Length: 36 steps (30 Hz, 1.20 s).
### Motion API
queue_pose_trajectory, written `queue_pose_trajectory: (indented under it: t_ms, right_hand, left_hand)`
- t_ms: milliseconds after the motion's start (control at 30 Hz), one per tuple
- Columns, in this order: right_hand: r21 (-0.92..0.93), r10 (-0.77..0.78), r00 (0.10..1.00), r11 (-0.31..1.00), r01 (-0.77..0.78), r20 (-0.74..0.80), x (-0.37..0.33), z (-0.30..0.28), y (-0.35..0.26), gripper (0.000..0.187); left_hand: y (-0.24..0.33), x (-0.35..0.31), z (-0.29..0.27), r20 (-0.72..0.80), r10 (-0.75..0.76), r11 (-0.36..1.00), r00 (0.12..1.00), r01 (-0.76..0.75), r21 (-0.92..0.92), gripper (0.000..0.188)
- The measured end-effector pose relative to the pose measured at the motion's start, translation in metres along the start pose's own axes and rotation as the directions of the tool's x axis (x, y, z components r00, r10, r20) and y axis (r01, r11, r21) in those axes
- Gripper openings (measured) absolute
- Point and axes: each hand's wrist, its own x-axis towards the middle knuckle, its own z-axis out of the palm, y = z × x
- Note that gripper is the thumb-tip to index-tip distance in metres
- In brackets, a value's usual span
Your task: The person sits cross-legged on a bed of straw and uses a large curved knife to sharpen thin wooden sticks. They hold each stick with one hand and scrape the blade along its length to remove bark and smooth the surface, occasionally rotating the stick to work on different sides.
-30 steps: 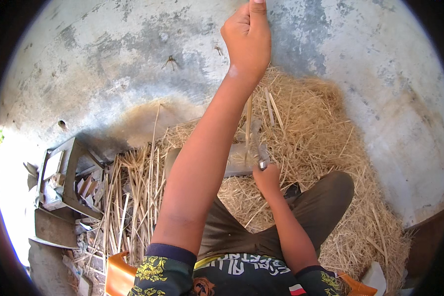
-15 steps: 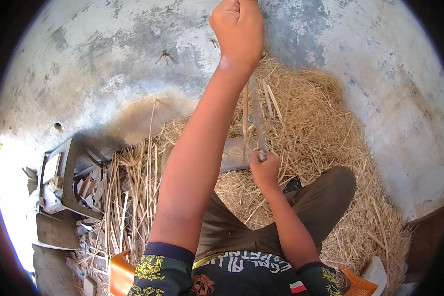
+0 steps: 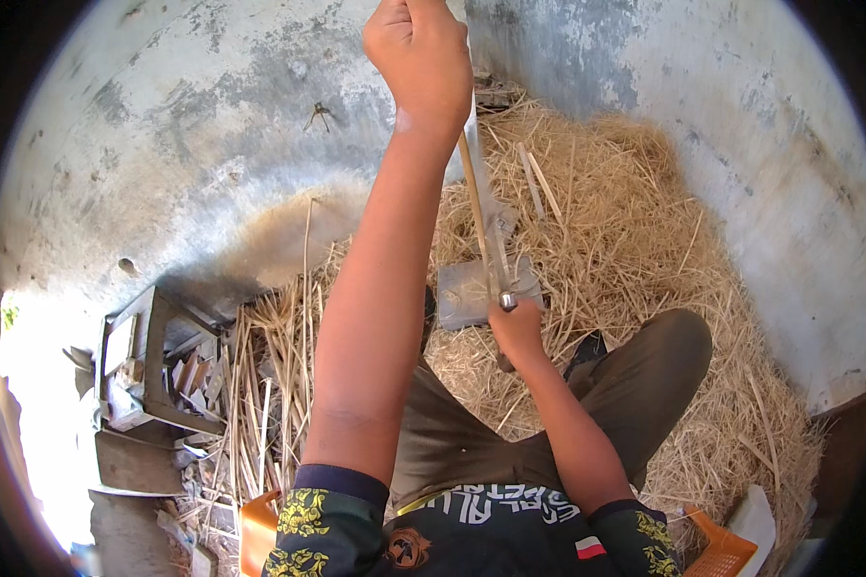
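Observation:
My left hand (image 3: 419, 58) is raised high at the top of the view, closed in a fist. From behind its wrist a thin bamboo strip (image 3: 475, 197) runs down toward my other hand; the grip itself is hidden. Lower down, my right hand (image 3: 520, 332) is wrapped round the handle of a knife (image 3: 499, 252), whose narrow blade points up and away beside the strip. A metal collar shows just above the fist. Strip and blade meet or nearly meet there; contact cannot be made out. Beneath them lies a flat grey block (image 3: 460, 296).
Pale shavings (image 3: 625, 212) are heaped ahead and to the right, against a worn wall (image 3: 212, 125). Long split strips (image 3: 265, 404) lie at the left, beside a wooden frame (image 3: 154, 365) with scraps. My bent knee (image 3: 669, 361) and an orange plastic seat (image 3: 717, 543) are at the right.
My left fist has moved a little left in view, and the strip leans more. The right hand stays low with the knife. The view has shifted, showing more of the grey block.

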Motion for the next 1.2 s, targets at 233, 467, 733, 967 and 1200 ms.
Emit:
queue_pose_trajectory:
  t_ms: [233,467,733,967,1200]
  right_hand:
    - [-0.205,-0.026,0.998,0.978,0.037,0.055,0.001,-0.017,-0.005,0.029]
    - [-0.262,0.051,0.996,0.965,-0.030,0.071,0.027,0.005,0.042,0.029]
    - [-0.004,-0.164,0.983,0.986,0.164,-0.077,-0.005,-0.001,-0.014,0.028]
    - [-0.244,-0.094,0.996,0.965,0.091,0.001,0.002,-0.015,-0.006,0.027]
    - [-0.264,-0.084,0.995,0.962,0.066,-0.059,0.002,-0.002,0.031,0.025]
  left_hand:
    - [-0.001,0.014,-0.022,-0.097,-0.006,0.992,0.995,0.018,0.125,0.051]
    - [0.002,0.018,-0.027,-0.189,-0.020,0.996,0.982,0.036,0.086,0.050]
    - [0.000,0.014,-0.035,-0.162,0.083,0.988,0.983,-0.061,0.140,0.052]
    - [0.000,0.016,-0.037,-0.172,0.132,0.941,0.976,-0.069,0.331,0.052]
    - [0.005,0.009,-0.017,-0.221,0.137,0.953,0.966,-0.067,0.296,0.055]
